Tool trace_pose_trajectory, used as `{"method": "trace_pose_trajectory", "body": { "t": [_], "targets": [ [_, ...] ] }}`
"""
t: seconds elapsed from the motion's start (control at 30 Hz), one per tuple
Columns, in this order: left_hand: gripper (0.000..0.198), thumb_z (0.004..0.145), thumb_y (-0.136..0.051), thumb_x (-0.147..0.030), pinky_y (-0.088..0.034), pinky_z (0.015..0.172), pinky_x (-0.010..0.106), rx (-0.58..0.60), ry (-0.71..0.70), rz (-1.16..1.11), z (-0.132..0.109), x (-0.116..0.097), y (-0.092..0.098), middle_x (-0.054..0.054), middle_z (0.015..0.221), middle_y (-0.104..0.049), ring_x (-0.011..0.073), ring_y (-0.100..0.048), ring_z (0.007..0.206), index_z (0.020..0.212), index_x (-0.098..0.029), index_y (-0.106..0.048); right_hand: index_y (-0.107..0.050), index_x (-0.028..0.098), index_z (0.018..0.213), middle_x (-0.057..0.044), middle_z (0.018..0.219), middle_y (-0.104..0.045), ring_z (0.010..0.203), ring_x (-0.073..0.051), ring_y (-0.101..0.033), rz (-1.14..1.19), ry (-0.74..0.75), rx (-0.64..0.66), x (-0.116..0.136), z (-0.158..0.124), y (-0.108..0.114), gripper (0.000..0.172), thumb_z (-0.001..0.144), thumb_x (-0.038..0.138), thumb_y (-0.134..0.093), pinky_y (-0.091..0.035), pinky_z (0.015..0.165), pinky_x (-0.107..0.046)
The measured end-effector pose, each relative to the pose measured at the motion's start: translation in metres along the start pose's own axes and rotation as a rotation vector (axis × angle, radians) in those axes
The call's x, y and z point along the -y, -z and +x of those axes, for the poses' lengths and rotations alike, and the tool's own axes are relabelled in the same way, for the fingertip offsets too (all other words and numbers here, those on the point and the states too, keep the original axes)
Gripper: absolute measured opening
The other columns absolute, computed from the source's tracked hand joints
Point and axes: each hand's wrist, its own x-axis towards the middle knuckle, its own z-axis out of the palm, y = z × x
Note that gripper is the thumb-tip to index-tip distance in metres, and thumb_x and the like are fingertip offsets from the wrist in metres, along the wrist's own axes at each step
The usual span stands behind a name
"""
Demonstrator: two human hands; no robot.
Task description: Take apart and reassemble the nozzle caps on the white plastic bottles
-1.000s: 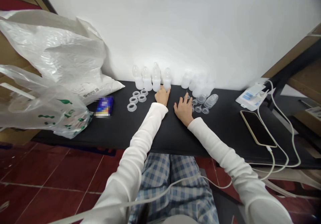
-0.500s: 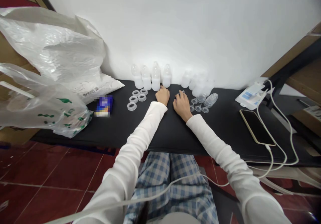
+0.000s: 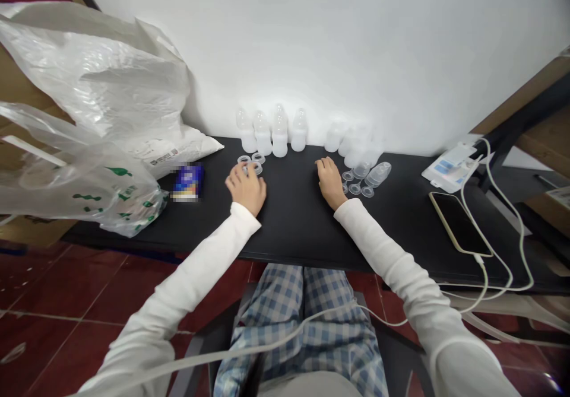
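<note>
My left hand (image 3: 246,186) rests on the black table (image 3: 294,225) with its fingers curled down over a cluster of clear plastic rings (image 3: 257,158), covering some of them. My right hand (image 3: 330,180) lies further right, fingers curled; what they hold, if anything, is hidden. Small clear nipple-like parts and rings (image 3: 356,187) sit just right of it, next to a tipped clear cap (image 3: 378,173). A row of small white bottles with clear caps (image 3: 279,136) stands against the wall. A second group of bottles (image 3: 351,145) stands to their right.
Two large plastic bags (image 3: 111,88) (image 3: 80,189) crowd the table's left end beside a blue packet (image 3: 187,182). At the right lie a phone (image 3: 458,222), a white device (image 3: 449,165) and looping white cables (image 3: 503,266). My knees sit under the table's front edge.
My left hand has drawn back from the bottle row and moved left onto the rings. My right hand closed over the small parts and shifted slightly back and right.
</note>
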Motion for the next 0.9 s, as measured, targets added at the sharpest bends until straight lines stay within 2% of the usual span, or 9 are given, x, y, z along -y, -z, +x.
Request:
{"method": "trace_pose_trajectory", "body": {
  "t": [0.17,0.23,0.3,0.4,0.47,0.53,0.7,0.8,0.9],
  "targets": [
    [0.042,0.088,-0.050,-0.024,-0.045,0.098,0.058,0.078,0.197,0.080,-0.002,0.023,0.001,0.028,0.136,-0.052,0.0441,-0.051,0.124,0.126,-0.006,-0.054,-0.062,0.008,0.117,-0.018,0.121,-0.061,0.117,-0.028,-0.053,0.030,0.051,-0.034,-0.008,0.002,0.006,0.048,0.083,-0.009,-0.033,-0.049,0.101,-0.041],
    [0.037,0.087,-0.050,-0.021,-0.047,0.097,0.055,0.097,0.136,0.033,-0.002,0.020,-0.003,0.027,0.129,-0.055,0.0420,-0.055,0.118,0.121,-0.007,-0.055,-0.063,0.010,0.115,-0.017,0.116,-0.062,0.113,-0.029,-0.053,0.012,0.048,-0.040,-0.011,0.003,0.005,0.046,0.087,-0.006,-0.031,-0.049,0.098,-0.041],
    [0.032,0.087,-0.053,-0.020,-0.047,0.100,0.053,0.107,-0.009,-0.093,-0.005,0.013,-0.009,0.024,0.124,-0.058,0.0388,-0.056,0.117,0.117,-0.010,-0.056,-0.064,0.012,0.113,-0.017,0.112,-0.062,0.109,-0.029,-0.053,-0.014,0.048,-0.048,-0.012,0.004,0.004,0.044,0.090,-0.003,-0.031,-0.048,0.096,-0.041],
    [0.025,0.086,-0.059,-0.022,-0.047,0.105,0.048,0.158,-0.208,-0.400,-0.008,-0.002,-0.022,0.018,0.117,-0.060,0.0306,-0.058,0.114,0.110,-0.015,-0.056,-0.066,0.013,0.111,-0.017,0.109,-0.064,0.105,-0.030,-0.054,-0.048,0.063,-0.068,-0.011,0.004,0.005,0.039,0.094,0.004,-0.032,-0.046,0.092,-0.043],
    [0.023,0.087,-0.063,-0.025,-0.049,0.104,0.042,0.197,-0.221,-0.650,-0.007,-0.017,-0.033,0.013,0.114,-0.062,0.0239,-0.061,0.110,0.107,-0.018,-0.054,-0.066,0.014,0.110,-0.016,0.107,-0.065,0.102,-0.030,-0.055,-0.031,0.055,-0.103,-0.010,0.003,0.008,0.036,0.098,0.010,-0.033,-0.045,0.091,-0.043],
    [0.023,0.088,-0.065,-0.030,-0.051,0.099,0.036,0.241,-0.111,-0.923,0.001,-0.035,-0.045,0.010,0.111,-0.064,0.0184,-0.064,0.105,0.105,-0.019,-0.053,-0.066,0.016,0.110,-0.014,0.107,-0.066,0.100,-0.028,-0.057,0.043,0.024,-0.182,-0.007,0.001,0.011,0.035,0.102,0.016,-0.033,-0.045,0.091,-0.043],
    [0.020,0.096,-0.058,-0.037,-0.056,0.095,0.030,0.349,0.383,-1.435,0.036,-0.079,-0.071,0.005,0.098,-0.068,0.0125,-0.069,0.095,0.092,-0.018,-0.051,-0.060,0.016,0.111,-0.014,0.108,-0.062,0.100,-0.023,-0.060,0.402,-0.110,-0.480,0.005,-0.004,0.012,0.034,0.106,0.031,-0.030,-0.051,0.092,-0.039],
    [0.023,0.100,-0.050,-0.036,-0.057,0.095,0.031,0.408,0.435,-1.617,0.049,-0.087,-0.075,0.006,0.095,-0.069,0.0129,-0.071,0.094,0.087,-0.017,-0.051,-0.054,0.018,0.110,-0.012,0.105,-0.060,0.096,-0.020,-0.061,0.580,-0.128,-0.583,0.011,-0.006,0.005,0.028,0.105,0.039,-0.036,-0.054,0.089,-0.036],
    [0.024,0.101,-0.047,-0.036,-0.058,0.096,0.034,0.465,0.408,-1.688,0.048,-0.084,-0.073,0.008,0.096,-0.070,0.0142,-0.072,0.091,0.090,-0.015,-0.053,-0.050,0.020,0.108,-0.009,0.103,-0.059,0.094,-0.018,-0.063,0.727,-0.090,-0.560,0.015,-0.008,-0.001,0.027,0.104,0.044,-0.038,-0.056,0.087,-0.034]
  ]
}}
